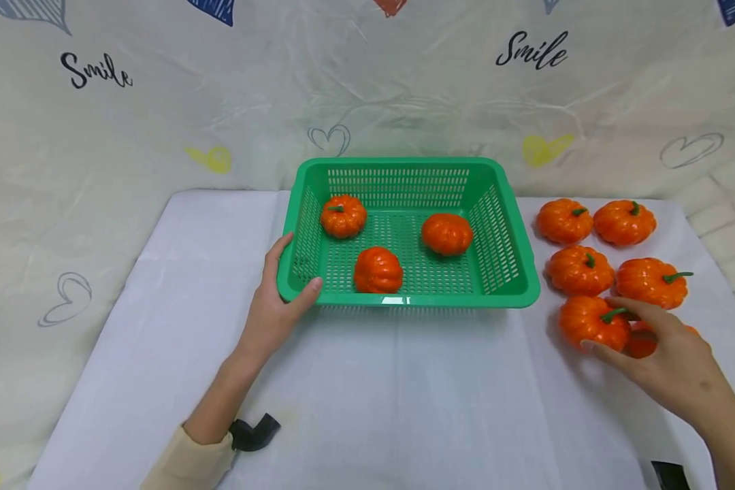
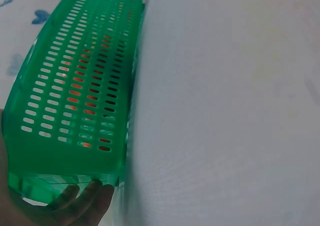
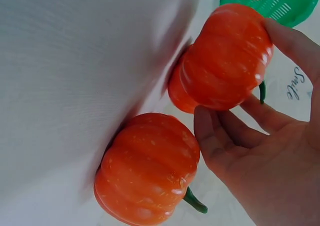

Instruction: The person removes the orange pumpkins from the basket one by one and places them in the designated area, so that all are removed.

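My left hand (image 1: 272, 306) grips the front left corner of a green plastic basket (image 1: 398, 300), thumb over the rim and fingers along the outer side. In the left wrist view its fingertips curl against the slotted basket wall (image 2: 65, 158). Three small orange pumpkins lie inside: one at the back left (image 1: 344, 216), one at the front (image 1: 378, 270), one toward the right (image 1: 447, 234). On the right, my right hand (image 1: 674, 361) holds a green-stemmed pumpkin (image 1: 591, 321) between thumb and fingers. Another pumpkin (image 1: 640, 342) is partly hidden behind that hand.
Several more pumpkins stand right of the basket, including a back one (image 1: 565, 221) and a long-stemmed one (image 1: 652, 282). A white cloth (image 1: 398, 408) covers the table. Behind it hangs a printed sheet (image 1: 404, 88). Black straps (image 1: 254, 433) show near the wrists.
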Demonstrator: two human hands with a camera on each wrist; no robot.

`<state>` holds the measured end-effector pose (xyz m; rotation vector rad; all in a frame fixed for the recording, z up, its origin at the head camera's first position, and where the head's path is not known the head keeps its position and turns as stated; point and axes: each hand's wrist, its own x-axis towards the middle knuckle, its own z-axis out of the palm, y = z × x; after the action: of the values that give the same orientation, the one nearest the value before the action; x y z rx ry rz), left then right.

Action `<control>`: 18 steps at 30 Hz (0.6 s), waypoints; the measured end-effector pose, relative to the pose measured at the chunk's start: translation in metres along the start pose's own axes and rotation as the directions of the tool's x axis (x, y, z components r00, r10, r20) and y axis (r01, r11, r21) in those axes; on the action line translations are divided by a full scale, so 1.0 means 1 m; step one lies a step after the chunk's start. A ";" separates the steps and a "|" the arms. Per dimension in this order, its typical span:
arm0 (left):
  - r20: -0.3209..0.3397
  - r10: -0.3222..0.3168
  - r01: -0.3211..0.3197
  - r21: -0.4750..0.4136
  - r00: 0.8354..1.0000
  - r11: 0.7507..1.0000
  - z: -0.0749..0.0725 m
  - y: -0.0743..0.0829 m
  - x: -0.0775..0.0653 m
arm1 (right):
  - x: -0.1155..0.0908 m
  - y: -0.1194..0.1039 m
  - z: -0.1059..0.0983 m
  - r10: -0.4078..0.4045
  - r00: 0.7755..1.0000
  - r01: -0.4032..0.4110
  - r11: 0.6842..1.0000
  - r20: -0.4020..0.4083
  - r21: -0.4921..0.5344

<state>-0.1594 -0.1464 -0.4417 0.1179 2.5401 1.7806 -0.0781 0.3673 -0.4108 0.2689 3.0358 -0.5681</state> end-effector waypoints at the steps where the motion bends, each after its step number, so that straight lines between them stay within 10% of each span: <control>1: 0.000 -0.001 0.001 -0.001 1.000 1.000 0.000 0.000 0.000 | 0.000 0.000 0.000 0.001 1.000 -0.001 1.000 0.006 -0.006; 18: -0.002 0.002 -0.002 -0.007 1.000 1.000 0.000 0.001 0.000 | 0.005 0.004 0.003 -0.056 0.997 0.057 0.998 0.060 -0.014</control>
<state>-0.1595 -0.1460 -0.4406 0.1195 2.5359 1.7906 -0.0824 0.3709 -0.4157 0.1633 2.9978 -0.5445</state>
